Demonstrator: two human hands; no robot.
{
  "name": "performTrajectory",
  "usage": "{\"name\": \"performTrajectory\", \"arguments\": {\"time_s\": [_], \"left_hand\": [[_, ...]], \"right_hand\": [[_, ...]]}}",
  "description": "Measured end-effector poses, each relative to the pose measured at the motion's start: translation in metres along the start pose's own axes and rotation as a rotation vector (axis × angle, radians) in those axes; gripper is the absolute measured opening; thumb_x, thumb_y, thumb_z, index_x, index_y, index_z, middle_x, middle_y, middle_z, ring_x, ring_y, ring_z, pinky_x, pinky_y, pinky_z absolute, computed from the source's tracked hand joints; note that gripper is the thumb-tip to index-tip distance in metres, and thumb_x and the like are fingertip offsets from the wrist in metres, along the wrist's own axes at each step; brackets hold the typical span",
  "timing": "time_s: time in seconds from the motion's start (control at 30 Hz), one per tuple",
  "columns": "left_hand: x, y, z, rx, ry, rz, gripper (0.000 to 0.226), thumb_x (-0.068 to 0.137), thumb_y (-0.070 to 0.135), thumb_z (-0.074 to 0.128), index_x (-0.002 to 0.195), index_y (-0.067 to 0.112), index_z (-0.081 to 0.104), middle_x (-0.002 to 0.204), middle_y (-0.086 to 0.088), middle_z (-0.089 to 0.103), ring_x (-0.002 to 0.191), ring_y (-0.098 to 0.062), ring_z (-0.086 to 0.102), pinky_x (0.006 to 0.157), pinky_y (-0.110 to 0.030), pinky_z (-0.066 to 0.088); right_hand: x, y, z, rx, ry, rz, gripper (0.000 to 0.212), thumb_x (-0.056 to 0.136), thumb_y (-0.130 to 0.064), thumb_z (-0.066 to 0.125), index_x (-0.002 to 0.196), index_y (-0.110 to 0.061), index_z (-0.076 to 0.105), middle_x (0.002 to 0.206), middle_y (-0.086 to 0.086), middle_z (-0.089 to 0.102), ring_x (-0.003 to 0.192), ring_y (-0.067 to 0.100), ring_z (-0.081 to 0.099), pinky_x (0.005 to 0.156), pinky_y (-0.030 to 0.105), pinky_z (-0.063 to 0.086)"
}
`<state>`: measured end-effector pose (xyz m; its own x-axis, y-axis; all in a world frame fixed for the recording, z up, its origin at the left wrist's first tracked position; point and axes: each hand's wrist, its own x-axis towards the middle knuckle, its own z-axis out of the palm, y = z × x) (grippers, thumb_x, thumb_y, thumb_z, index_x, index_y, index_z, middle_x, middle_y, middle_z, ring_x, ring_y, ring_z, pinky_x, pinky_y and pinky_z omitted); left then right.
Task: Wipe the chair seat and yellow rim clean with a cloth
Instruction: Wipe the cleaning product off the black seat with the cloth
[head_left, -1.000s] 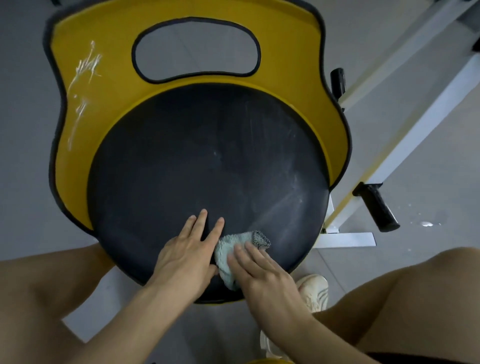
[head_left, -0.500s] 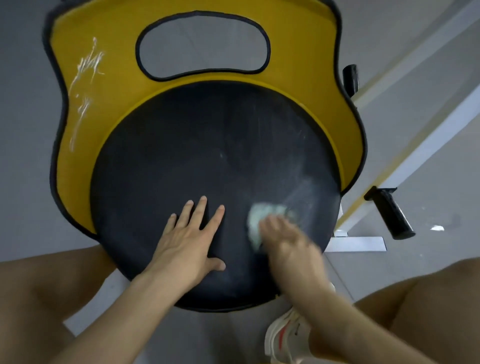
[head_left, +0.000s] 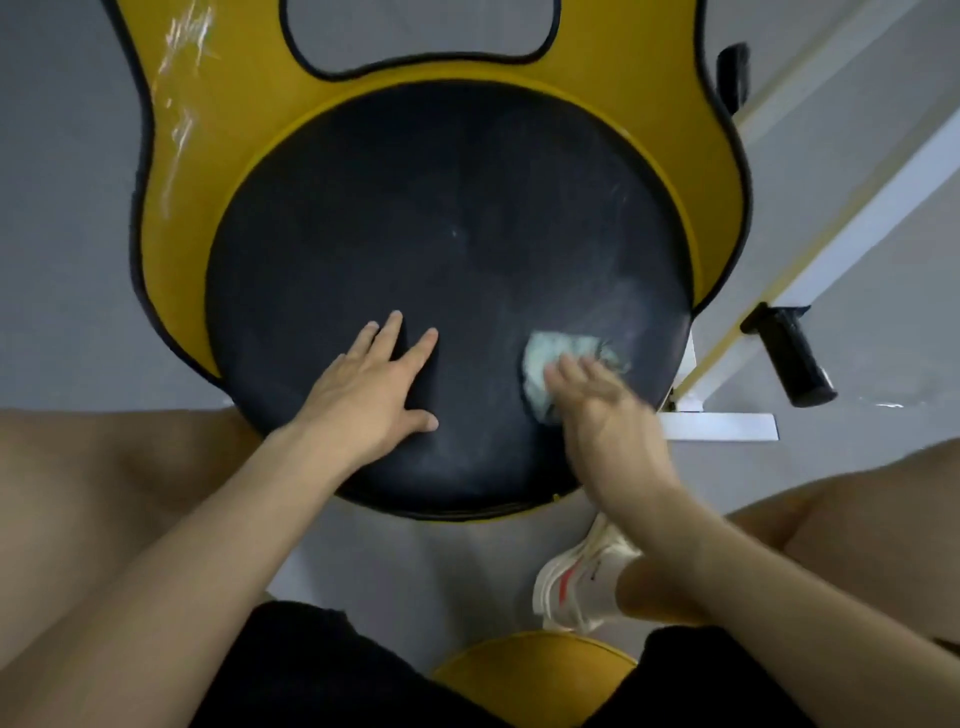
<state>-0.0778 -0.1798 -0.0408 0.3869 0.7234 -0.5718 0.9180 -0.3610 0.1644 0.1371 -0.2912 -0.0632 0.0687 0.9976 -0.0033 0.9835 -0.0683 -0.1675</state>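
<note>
Grey floor (head_left: 62, 260) lies all around. At the right, white frame bars (head_left: 883, 192) run diagonally, with a black handle grip (head_left: 792, 358) jutting beside them. Lower down, a white shoe (head_left: 576, 582) with a red mark stands near a rounded yellow object (head_left: 535, 660).

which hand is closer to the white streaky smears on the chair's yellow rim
Left. The left hand lies flat on the round black seat, below and right of the white smears; the right hand, on the pale cloth, is farther right.
</note>
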Motion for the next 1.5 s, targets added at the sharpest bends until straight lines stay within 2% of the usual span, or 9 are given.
{"name": "performTrajectory", "arguments": {"time_s": [0.1, 0.23, 0.43, 0.63, 0.8, 1.07, 1.17, 1.23, 1.5], "left_hand": [[-0.005, -0.004, 0.007, 0.004, 0.017, 0.001, 0.091, 0.096, 0.044, 0.062, 0.158, 0.043, -0.005, 0.167, 0.006, -0.02, 0.154, -0.018, -0.01, 0.123, -0.041, 0.016], [-0.014, -0.016, 0.011, 0.006, 0.028, 0.023, 0.084, 0.101, 0.029, 0.056, 0.159, 0.041, -0.003, 0.167, 0.004, -0.019, 0.155, -0.019, -0.009, 0.124, -0.039, 0.015], [-0.044, -0.044, 0.033, -0.081, 0.101, -0.078, 0.092, 0.097, 0.052, 0.056, 0.161, 0.026, -0.005, 0.168, 0.002, -0.016, 0.154, -0.019, -0.012, 0.124, -0.038, 0.007], [-0.057, -0.061, 0.054, -0.154, 0.178, -0.116, 0.097, 0.094, 0.055, 0.058, 0.161, 0.024, -0.005, 0.167, 0.003, -0.019, 0.153, -0.018, -0.016, 0.126, -0.04, 0.012], [-0.059, -0.067, 0.048, -0.173, 0.193, -0.103, 0.098, 0.092, 0.051, 0.064, 0.162, 0.026, -0.001, 0.167, 0.002, -0.017, 0.153, -0.018, -0.016, 0.123, -0.037, 0.013], [-0.039, -0.052, 0.026, -0.176, 0.112, -0.045, 0.093, 0.096, 0.053, 0.058, 0.161, 0.03, -0.004, 0.166, 0.007, -0.022, 0.152, -0.014, -0.019, 0.124, -0.033, 0.006], [-0.014, -0.032, 0.02, -0.172, 0.149, 0.027, 0.091, 0.097, 0.054, 0.055, 0.161, 0.03, -0.006, 0.166, 0.004, -0.022, 0.152, -0.015, -0.019, 0.125, -0.033, 0.0], [0.001, -0.024, 0.018, -0.159, 0.185, 0.056, 0.091, 0.097, 0.055, 0.053, 0.161, 0.029, -0.008, 0.166, 0.001, -0.022, 0.152, -0.017, -0.02, 0.125, -0.034, -0.003], [0.03, -0.014, -0.012, -0.136, 0.203, 0.022, 0.091, 0.099, 0.057, 0.048, 0.159, 0.026, -0.012, 0.164, 0.0, -0.027, 0.151, -0.019, -0.024, 0.124, -0.034, -0.008]], "right_hand": [[-0.037, -0.061, 0.025, 0.08, -0.037, -0.196, 0.052, 0.079, -0.011, 0.036, 0.119, -0.006, 0.069, 0.123, 0.011, 0.068, 0.119, 0.029, 0.062, 0.106, 0.035, 0.043], [-0.037, -0.083, 0.034, 0.047, -0.117, -0.354, 0.057, 0.081, -0.013, 0.03, 0.126, -0.008, 0.065, 0.132, 0.009, 0.064, 0.128, 0.03, 0.055, 0.106, 0.041, 0.047], [-0.044, -0.019, 0.023, 0.013, -0.236, -0.52, 0.049, 0.091, -0.011, 0.034, 0.133, -0.014, 0.059, 0.144, 0.003, 0.054, 0.137, 0.024, 0.046, 0.11, 0.041, 0.043], [-0.001, -0.061, 0.045, 0.025, -0.138, -0.606, 0.046, 0.086, -0.006, 0.04, 0.125, -0.015, 0.062, 0.137, 0.003, 0.059, 0.131, 0.024, 0.052, 0.107, 0.036, 0.045], [0.033, -0.115, 0.048, 0.088, -0.117, -0.463, 0.054, 0.068, -0.008, 0.083, 0.119, -0.018, 0.067, 0.128, -0.001, 0.065, 0.127, 0.023, 0.057, 0.105, 0.032, 0.045], [-0.022, -0.028, 0.026, 0.024, -0.095, -0.459, 0.047, 0.082, -0.013, 0.053, 0.127, -0.022, 0.064, 0.137, -0.002, 0.06, 0.13, 0.019, 0.054, 0.107, 0.03, 0.041], [0.031, -0.024, 0.015, -0.051, -0.136, -0.309, 0.031, 0.089, -0.014, 0.05, 0.115, -0.03, 0.058, 0.12, -0.013, 0.06, 0.112, 0.014, 0.061, 0.071, 0.024, 0.053], [0.082, -0.03, 0.016, -0.103, -0.146, -0.212, 0.016, 0.092, -0.016, 0.052, 0.099, -0.03, 0.05, 0.098, -0.011, 0.05, 0.088, 0.013, 0.059, 0.048, 0.025, 0.033], [0.241, -0.05, 0.032, -0.033, -0.036, -0.103, 0.01, 0.098, -0.015, 0.045, 0.095, -0.023, 0.049, 0.099, -0.003, 0.054, 0.085, 0.027, 0.061, 0.062, 0.034, 0.039]]}}
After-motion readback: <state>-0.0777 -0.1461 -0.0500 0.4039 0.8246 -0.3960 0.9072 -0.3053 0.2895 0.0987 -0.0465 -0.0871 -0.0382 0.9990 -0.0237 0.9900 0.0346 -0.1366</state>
